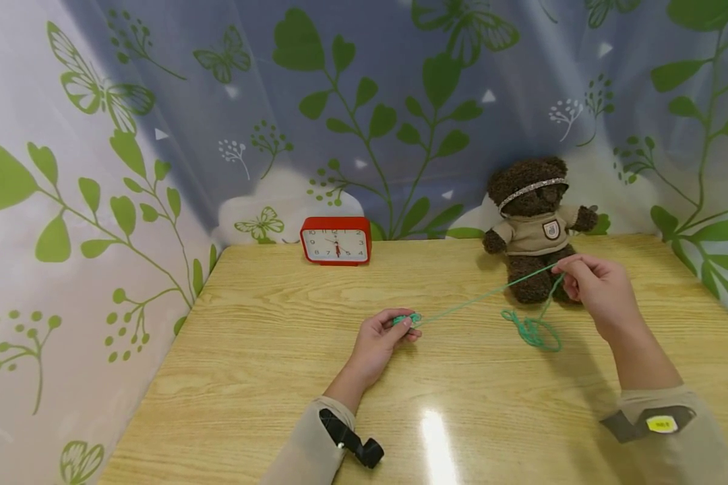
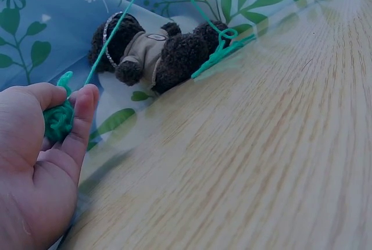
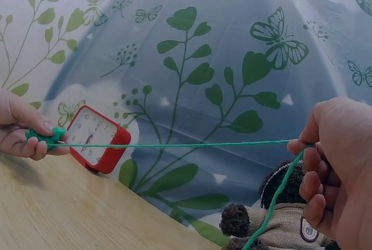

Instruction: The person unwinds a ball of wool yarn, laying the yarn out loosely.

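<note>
A small bundle of green yarn (image 2: 58,121) is pinched between the thumb and fingers of my left hand (image 1: 381,342), above the middle of the table. From it a strand of green yarn (image 3: 174,145) runs taut to my right hand (image 1: 600,293), whose thumb and forefinger pinch it. Below the right hand the yarn hangs down to a loose tangle of green yarn (image 1: 535,331) on the tabletop. Behind that hand sits a brown teddy bear (image 1: 530,232) in a beige shirt with a patterned headband; the hand hides part of its leg in the head view.
At the back edge of the wooden table (image 1: 249,377) stands a red alarm clock (image 1: 336,241), left of the bear. A curtain (image 1: 364,121) printed with leaves and butterflies hangs right behind the table and along its left side.
</note>
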A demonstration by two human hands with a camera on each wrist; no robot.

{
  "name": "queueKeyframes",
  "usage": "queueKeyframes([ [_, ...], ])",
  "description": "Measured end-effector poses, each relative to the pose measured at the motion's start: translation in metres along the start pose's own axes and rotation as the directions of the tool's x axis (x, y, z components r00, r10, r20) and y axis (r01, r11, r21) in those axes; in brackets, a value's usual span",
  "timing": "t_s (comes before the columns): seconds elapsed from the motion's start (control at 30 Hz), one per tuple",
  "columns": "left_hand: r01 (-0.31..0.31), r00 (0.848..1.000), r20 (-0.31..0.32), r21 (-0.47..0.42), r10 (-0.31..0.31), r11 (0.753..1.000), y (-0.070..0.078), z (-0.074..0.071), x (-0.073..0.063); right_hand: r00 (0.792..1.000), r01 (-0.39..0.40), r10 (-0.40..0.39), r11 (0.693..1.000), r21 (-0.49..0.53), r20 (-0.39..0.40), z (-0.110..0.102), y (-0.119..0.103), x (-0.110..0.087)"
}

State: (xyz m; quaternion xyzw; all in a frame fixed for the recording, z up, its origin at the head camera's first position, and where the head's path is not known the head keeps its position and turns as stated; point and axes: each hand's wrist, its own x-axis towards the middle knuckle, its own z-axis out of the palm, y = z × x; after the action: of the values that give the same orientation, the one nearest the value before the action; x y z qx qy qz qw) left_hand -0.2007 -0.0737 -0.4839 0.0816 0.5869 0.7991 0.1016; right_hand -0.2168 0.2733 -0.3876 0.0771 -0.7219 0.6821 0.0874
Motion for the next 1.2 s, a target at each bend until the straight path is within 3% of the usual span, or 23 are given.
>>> queueKeyframes([
  [0.1,-0.007,1.0,0.005,0.002,0.007,1.0,0.0,0.0,0.0,1.0,-0.006,0.005,0.999,-0.036,-0.025,-0.002,-0.001,0.0],
  [0.3,-0.006,1.0,0.006,0.013,0.006,1.0,-0.001,-0.003,0.0,0.997,-0.033,0.013,0.964,-0.265,-0.075,-0.008,-0.002,0.001],
  [0.4,-0.005,1.0,0.004,0.02,0.005,1.0,-0.002,-0.004,0.0,0.998,-0.057,0.052,0.939,-0.338,-0.024,-0.01,-0.001,0.001],
  [0.47,-0.005,1.0,0.003,0.024,0.005,1.0,-0.002,-0.004,0.0,0.992,-0.079,0.113,0.905,-0.417,0.057,-0.012,-0.001,0.001],
  [0.53,-0.003,1.0,0.001,0.028,0.003,1.0,-0.002,-0.003,0.0,0.969,-0.064,0.176,0.852,-0.52,0.17,-0.013,0.001,0.001],
  [0.63,0.002,1.0,-0.001,0.028,-0.002,1.0,-0.001,-0.002,0.0,0.907,-0.011,0.269,0.782,-0.623,0.322,-0.012,0.007,0.0],
  [0.73,0.004,1.0,0.002,0.025,-0.004,1.0,-0.002,-0.001,0.001,0.856,0.016,0.33,0.752,-0.659,0.398,-0.01,0.016,0.001],
  [0.83,0.003,1.0,0.002,0.02,-0.003,1.0,-0.002,-0.001,0.001,0.834,0.014,0.368,0.73,-0.684,0.41,-0.007,0.025,0.001],
  [0.97,0.0,1.0,0.004,0.018,0.0,1.0,-0.002,-0.002,0.001,0.836,0.012,0.371,0.723,-0.69,0.404,-0.003,0.032,0.0],
  [1.07,-0.001,1.0,0.007,0.02,0.001,1.0,-0.002,-0.002,0.001,0.846,0.019,0.338,0.753,-0.657,0.412,0.003,0.033,0.0],
  [1.2,0.002,1.0,0.005,0.023,-0.002,1.0,-0.002,-0.002,0.001,0.877,0.05,0.254,0.795,-0.605,0.407,0.014,0.031,-0.001],
])
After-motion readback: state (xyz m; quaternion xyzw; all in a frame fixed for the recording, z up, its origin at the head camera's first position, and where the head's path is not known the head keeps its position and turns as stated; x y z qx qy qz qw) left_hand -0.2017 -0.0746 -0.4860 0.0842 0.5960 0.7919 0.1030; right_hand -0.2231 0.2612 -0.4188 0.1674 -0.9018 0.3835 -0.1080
